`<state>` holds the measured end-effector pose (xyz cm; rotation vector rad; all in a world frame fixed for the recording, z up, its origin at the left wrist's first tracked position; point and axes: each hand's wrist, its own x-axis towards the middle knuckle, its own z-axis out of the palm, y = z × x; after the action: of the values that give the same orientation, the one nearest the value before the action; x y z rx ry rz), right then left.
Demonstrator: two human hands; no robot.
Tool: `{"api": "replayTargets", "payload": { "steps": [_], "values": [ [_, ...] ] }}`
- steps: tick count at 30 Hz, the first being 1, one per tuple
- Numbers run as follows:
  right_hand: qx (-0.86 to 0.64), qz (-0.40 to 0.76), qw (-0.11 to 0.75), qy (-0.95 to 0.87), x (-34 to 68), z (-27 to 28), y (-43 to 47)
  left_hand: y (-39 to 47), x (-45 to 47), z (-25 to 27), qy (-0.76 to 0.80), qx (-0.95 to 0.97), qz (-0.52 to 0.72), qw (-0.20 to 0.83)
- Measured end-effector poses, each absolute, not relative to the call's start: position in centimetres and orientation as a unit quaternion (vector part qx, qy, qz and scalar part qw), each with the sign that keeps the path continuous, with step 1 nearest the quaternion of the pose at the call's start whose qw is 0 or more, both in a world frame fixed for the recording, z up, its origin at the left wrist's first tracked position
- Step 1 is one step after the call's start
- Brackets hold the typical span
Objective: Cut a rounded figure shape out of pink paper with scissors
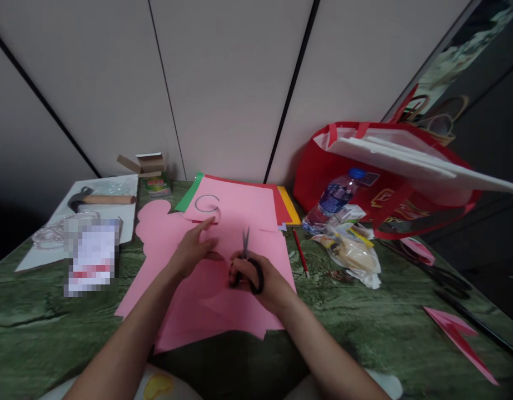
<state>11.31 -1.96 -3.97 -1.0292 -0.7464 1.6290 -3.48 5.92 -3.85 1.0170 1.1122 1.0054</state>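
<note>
Black-handled scissors [245, 241] are in my right hand [262, 278], with the fingers through the loops and the blades pointing away from me over pink paper [256, 294]. Left of them, my left hand [193, 249] reaches over the paper with fingers apart. Its index fingertip is at the near edge of a smaller pink sheet [248, 200]; I cannot tell whether it grips that edge. On this sheet is a dark, nearly closed ring-shaped line [197, 198], just beyond the fingertip. Green, red and yellow sheets [284, 203] show from beneath it.
At left, a claw hammer [108, 199] and coiled cord [51, 232] lie on a white board. An open small box [156, 180] stands behind. At right are a red pencil [300, 253], a water bottle [333, 197], plastic packets [352, 250] and a red bag [314, 166].
</note>
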Motion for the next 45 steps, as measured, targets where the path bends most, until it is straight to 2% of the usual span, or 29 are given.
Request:
{"api": "replayTargets", "payload": {
  "steps": [2, 4, 10, 18, 21, 24, 26, 28, 30, 32, 34, 37, 41, 45],
  "values": [
    [-0.352, 0.758, 0.449, -0.315, 10.8, -2.9, -2.8, 6.0, -3.3, -3.5, 0.455, 0.43, 0.495, 0.602],
    [-0.342, 0.773, 0.424, -0.324, 10.4, -2.3, -3.3, 6.0, -3.2, -3.1, 0.42, 0.403, 0.554, 0.595],
    [-0.382, 0.741, 0.435, -0.341, 10.3, -3.8, -2.5, 4.8, -2.5, -1.7, 0.377, 0.387, 0.602, 0.588],
    [-0.457, 0.594, 0.543, -0.379, 11.0, -5.7, -1.1, 4.5, -2.5, -1.8, 0.436, 0.448, 0.42, 0.658],
    [-0.467, 0.545, 0.571, -0.398, 11.2, -5.7, -0.9, 4.7, -3.5, -1.7, 0.444, 0.511, 0.337, 0.655],
    [-0.471, 0.48, 0.585, -0.454, 11.4, -5.8, -1.0, 5.2, -5.2, -1.5, 0.491, 0.586, 0.244, 0.597],
    [-0.473, 0.442, 0.584, -0.491, 11.4, -5.8, -1.1, 5.5, -6.5, -1.0, 0.503, 0.655, 0.23, 0.515],
    [-0.477, 0.418, 0.579, -0.513, 11.4, -5.9, -1.2, 5.6, -7.2, -0.4, 0.525, 0.694, 0.248, 0.426],
    [-0.486, 0.396, 0.572, -0.53, 11.4, -5.9, -1.3, 5.6, -7.3, 0.1, 0.506, 0.713, 0.284, 0.394],
    [-0.495, 0.377, 0.564, -0.543, 11.5, -5.9, -1.3, 5.5, -6.7, 0.2, 0.448, 0.691, 0.364, 0.434],
    [-0.5, 0.366, 0.556, -0.554, 11.5, -5.9, -1.3, 5.3, -5.7, -0.2, 0.393, 0.623, 0.431, 0.521],
    [-0.497, 0.351, 0.557, -0.566, 11.6, -5.9, -1.3, 5.3, -4.4, -1.2, 0.366, 0.582, 0.433, 0.583],
    [-0.496, 0.326, 0.564, -0.574, 11.7, -5.8, -1.3, 5.7, -3.8, -2.2, 0.425, 0.533, 0.492, 0.542],
    [-0.482, 0.322, 0.558, -0.594, 11.7, -5.5, -1.4, 6.1, -4.0, -2.7, 0.425, 0.463, 0.419, 0.655]
  ]
}}
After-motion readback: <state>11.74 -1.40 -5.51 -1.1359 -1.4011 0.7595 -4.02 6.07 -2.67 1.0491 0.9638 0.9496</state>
